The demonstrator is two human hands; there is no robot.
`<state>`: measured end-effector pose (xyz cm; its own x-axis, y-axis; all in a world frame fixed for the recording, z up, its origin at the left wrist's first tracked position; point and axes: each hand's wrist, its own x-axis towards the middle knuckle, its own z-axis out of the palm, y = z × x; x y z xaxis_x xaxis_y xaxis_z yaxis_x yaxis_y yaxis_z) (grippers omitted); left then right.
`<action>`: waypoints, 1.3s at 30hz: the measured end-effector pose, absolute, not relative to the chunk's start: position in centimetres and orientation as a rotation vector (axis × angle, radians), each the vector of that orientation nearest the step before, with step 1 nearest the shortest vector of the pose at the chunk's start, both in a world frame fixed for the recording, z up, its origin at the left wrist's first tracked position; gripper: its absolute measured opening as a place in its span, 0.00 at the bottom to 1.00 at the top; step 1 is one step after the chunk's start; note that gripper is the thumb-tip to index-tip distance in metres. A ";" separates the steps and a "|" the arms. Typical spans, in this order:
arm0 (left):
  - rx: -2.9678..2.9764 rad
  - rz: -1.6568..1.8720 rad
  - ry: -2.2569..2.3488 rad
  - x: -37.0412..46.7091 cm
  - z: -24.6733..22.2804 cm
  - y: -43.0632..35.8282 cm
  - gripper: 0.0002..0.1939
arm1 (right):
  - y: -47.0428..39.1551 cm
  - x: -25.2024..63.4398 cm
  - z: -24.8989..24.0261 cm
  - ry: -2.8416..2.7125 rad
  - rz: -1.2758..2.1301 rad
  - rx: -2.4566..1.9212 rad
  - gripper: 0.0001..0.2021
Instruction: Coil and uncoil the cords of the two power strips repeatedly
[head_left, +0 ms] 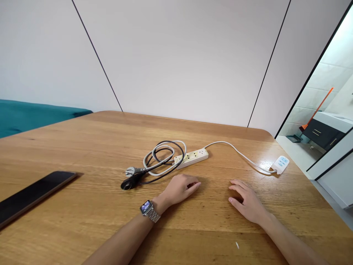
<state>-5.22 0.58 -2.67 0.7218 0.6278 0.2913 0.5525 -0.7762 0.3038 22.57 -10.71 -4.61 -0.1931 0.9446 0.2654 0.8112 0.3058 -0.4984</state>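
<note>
My left hand [180, 188], with a watch [149, 211] on its wrist, rests on the wooden table just in front of a white power strip [194, 157]. Its fingers are loosely curled, and it holds nothing that shows. To the right, my right hand [246, 200] lies on the table with its fingers apart and nothing in them. Coiled grey and black cables [161, 159] overlap the strip's left end. Their grey plug [133, 171] and black plug [131, 182] lie left of my left hand. A white cord runs from the strip's right end to a white switch unit [280, 164].
A long black-topped object [35, 193] lies at the table's left. The wooden table [110, 136] meets a pale panelled wall behind. Teal upholstery [33, 114] stands beyond the left edge. Through a doorway at right are an orange broom [317, 110] and a dark cabinet [321, 132].
</note>
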 end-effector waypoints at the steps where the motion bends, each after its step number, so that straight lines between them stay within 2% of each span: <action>1: 2.727 0.563 0.945 -5.2 -2.7 0.6 0.21 | -10.7 22.6 -4.6 -2.056 0.337 -1.554 0.14; 39: 2.598 0.492 0.990 -4.9 -2.3 0.1 0.22 | -10.8 22.5 -4.3 -2.054 0.331 -1.545 0.13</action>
